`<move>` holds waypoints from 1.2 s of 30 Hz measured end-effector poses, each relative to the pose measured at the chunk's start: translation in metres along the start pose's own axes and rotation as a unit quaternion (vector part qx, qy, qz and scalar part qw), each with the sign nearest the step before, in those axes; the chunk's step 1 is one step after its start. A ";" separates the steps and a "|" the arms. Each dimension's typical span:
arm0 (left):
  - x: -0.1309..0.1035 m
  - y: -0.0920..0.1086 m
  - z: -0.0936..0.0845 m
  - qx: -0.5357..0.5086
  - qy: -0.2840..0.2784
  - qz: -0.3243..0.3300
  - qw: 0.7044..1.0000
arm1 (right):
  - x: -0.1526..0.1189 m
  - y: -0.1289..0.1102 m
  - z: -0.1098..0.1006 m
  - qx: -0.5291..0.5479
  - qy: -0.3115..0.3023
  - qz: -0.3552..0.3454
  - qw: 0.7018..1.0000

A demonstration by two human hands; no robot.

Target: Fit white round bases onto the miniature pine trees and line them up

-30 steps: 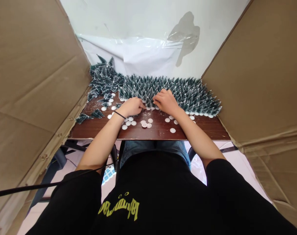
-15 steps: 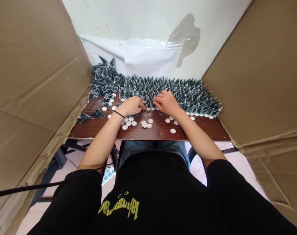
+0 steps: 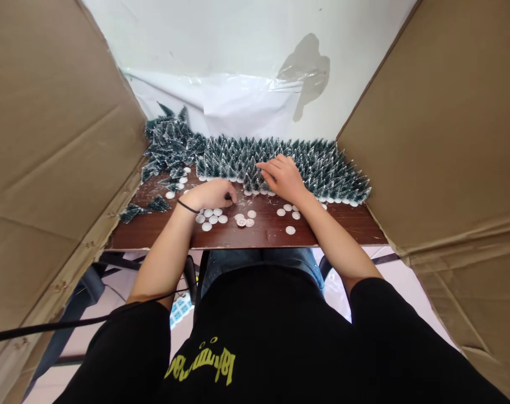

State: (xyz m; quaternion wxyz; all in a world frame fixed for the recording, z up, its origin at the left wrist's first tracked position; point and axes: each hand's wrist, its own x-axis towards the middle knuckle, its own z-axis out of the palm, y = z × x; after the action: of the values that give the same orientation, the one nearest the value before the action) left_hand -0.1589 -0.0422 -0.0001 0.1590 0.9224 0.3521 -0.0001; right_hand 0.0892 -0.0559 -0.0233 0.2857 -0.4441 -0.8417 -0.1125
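Rows of small snow-tipped miniature pine trees [image 3: 229, 156] on white round bases stand packed along the back of the table. My left hand [image 3: 210, 194] is curled just in front of the rows, left of centre. A dark green end shows between its thumb and fingers, seemingly part of a miniature tree [image 3: 228, 196]; the palm hides the rest. My right hand [image 3: 285, 178] is at the front row, palm down, fingers stretched left by the treetops and holding nothing that I can see. Just left of its fingertips, a front-row tree [image 3: 250, 177] stands upright.
A heap of loose trees [image 3: 173, 140] lies at the back left, with stray trees [image 3: 159, 203] closer. White round bases [image 3: 213, 219] are scattered along the front of the brown table [image 3: 263, 235]. Brown covered panels [image 3: 448, 123] flank it; a white wall [image 3: 221, 39] closes the back.
My left hand has drawn back from the front row toward me, and a dark end now shows in it. My right hand stays by the trees, fingers straighter. The view has shifted slightly.
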 end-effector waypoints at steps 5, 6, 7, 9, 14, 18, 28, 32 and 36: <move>0.001 0.021 -0.004 -0.198 0.203 -0.005 0.959 | -0.002 -0.006 -0.011 0.007 0.039 -0.010 0.999; 0.004 0.026 -0.005 -0.254 0.231 -0.011 0.939 | -0.002 -0.007 -0.014 0.010 0.043 -0.019 0.999; 0.008 0.030 -0.006 -0.308 0.251 -0.017 0.918 | -0.003 -0.007 -0.017 0.014 0.046 -0.030 0.998; 0.021 0.039 -0.007 -0.397 0.277 -0.021 0.875 | -0.005 -0.007 -0.022 0.020 0.048 -0.055 0.997; 0.061 0.059 -0.005 -0.472 0.296 0.007 0.830 | -0.016 0.005 -0.029 0.035 0.064 -0.090 0.993; 0.077 0.076 0.011 -0.534 0.241 0.017 0.810 | -0.033 0.020 -0.037 0.055 0.118 -0.069 0.989; 0.067 0.088 0.060 -0.131 0.189 0.209 0.950 | -0.088 0.044 -0.044 0.071 0.215 0.052 0.973; 0.075 0.095 0.070 0.001 0.146 0.265 0.953 | -0.093 0.041 -0.038 0.035 0.250 0.100 0.962; 0.079 0.096 0.074 0.063 0.097 0.256 0.960 | -0.092 0.040 -0.035 0.030 0.248 0.101 0.963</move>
State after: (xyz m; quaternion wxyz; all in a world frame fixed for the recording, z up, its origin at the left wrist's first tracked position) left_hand -0.0291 -0.0799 -0.0512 0.0608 0.9854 0.1175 0.1076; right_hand 0.1756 -0.1106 -0.0511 0.5083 -0.4764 -0.6983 -0.1644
